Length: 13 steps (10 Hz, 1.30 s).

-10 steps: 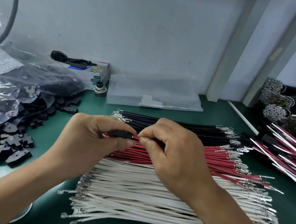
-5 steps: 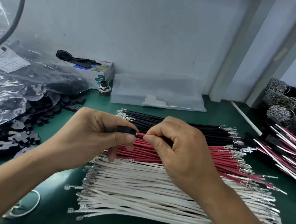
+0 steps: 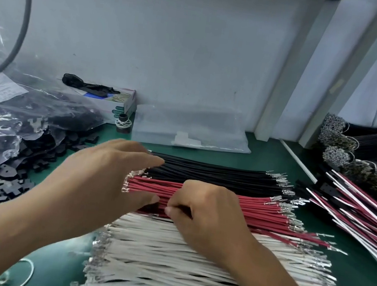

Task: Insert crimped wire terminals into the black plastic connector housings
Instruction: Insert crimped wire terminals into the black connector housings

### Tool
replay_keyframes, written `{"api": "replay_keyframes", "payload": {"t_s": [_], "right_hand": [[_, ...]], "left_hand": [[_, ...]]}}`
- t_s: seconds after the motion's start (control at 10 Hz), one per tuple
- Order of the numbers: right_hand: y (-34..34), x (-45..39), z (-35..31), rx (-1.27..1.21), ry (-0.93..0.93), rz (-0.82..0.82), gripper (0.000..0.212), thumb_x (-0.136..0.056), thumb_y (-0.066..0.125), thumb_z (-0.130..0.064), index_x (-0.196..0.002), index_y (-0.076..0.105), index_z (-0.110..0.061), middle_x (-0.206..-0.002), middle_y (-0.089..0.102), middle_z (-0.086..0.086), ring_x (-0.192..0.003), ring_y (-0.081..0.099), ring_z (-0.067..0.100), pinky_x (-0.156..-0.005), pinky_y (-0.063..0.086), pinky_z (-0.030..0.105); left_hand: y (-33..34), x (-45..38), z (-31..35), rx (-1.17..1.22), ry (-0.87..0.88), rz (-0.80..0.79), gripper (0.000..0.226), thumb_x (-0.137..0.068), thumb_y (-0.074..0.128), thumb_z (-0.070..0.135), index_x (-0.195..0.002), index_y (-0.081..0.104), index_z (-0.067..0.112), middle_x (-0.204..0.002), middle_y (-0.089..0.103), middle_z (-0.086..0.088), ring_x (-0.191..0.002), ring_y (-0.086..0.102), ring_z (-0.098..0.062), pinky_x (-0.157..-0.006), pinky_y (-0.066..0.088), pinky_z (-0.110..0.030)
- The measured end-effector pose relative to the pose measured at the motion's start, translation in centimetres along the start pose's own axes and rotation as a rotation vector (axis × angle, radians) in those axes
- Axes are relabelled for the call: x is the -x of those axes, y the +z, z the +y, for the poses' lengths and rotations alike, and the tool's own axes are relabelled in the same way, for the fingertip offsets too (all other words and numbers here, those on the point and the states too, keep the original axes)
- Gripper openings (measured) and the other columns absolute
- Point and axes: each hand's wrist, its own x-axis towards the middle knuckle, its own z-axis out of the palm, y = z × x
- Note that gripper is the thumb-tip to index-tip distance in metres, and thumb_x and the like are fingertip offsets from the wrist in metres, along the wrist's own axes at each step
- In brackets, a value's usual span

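On the far left, loose black housings (image 3: 7,181) spill from a clear bag (image 3: 5,123) onto the green mat (image 3: 264,157), well out from either hand. The left hand (image 3: 106,180) is next, blurred, fingers fairly straight and spread, reaching over the near ends of the black wires (image 3: 214,172) and red wires (image 3: 257,209); whether it has a housing under the palm cannot be told. Just right of its thumb, the right hand (image 3: 203,207) has its fingers curled down at the seam between the red wires and the white wires (image 3: 168,255), and seems to be pinching something there, though the thing pinched is hidden.

Right of that grip the three bands run on to their crimped terminals (image 3: 283,179), and past those lies a heap of finished harnesses (image 3: 353,212).

As for handling, I would judge each wire light and limp, so it will sag if held far back. The terminal is thin metal and probably bends easily. Take the insulation just behind the crimp, so the tip stays steerable into the cavity. The housing looks small, rigid and smooth, so pinch it by its flat sides.
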Motion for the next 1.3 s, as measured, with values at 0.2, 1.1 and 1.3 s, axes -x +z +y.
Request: {"api": "replay_keyframes", "payload": {"t_s": [0.2, 1.1, 1.3], "right_hand": [[-0.1, 0.2, 0.3, -0.028, 0.006, 0.015, 0.011, -0.089, 0.064, -0.033, -0.083, 0.073, -0.03, -0.081, 0.065, -0.017, -0.078, 0.058, 0.002, -0.07, 0.05, 0.027], [-2.4, 0.6, -2.2, -0.008, -0.101, -0.188, 0.023, -0.083, 0.067, -0.056, -0.093, 0.073, -0.036, -0.088, 0.061, -0.021, -0.088, 0.05, -0.002, -0.076, 0.045, 0.027], [-2.3, 0.6, -1.9, -0.047, -0.043, -0.259, 0.008, -0.089, 0.068, -0.039, -0.09, 0.073, -0.032, -0.086, 0.061, -0.024, -0.088, 0.055, -0.004, -0.084, 0.049, 0.027]], "left_hand": [[-1.1, 0.2, -0.4, -0.012, -0.059, -0.075, 0.048, -0.08, 0.055, 0.081, -0.123, 0.057, 0.06, -0.115, 0.057, 0.039, -0.098, 0.056, 0.017, -0.075, 0.054, -0.017], [1.8, 1.9, 0.9, 0.713, -0.267, 0.172, 0.019, -0.087, 0.079, 0.011, -0.089, 0.078, 0.031, -0.07, 0.074, 0.0, -0.054, 0.061, -0.009, -0.056, 0.051, -0.021], [1.7, 1.9, 0.7, 0.783, -0.32, 0.142, 0.021, -0.082, 0.083, 0.016, -0.091, 0.081, 0.034, -0.074, 0.076, -0.003, -0.057, 0.061, -0.012, -0.057, 0.054, -0.031]]}}
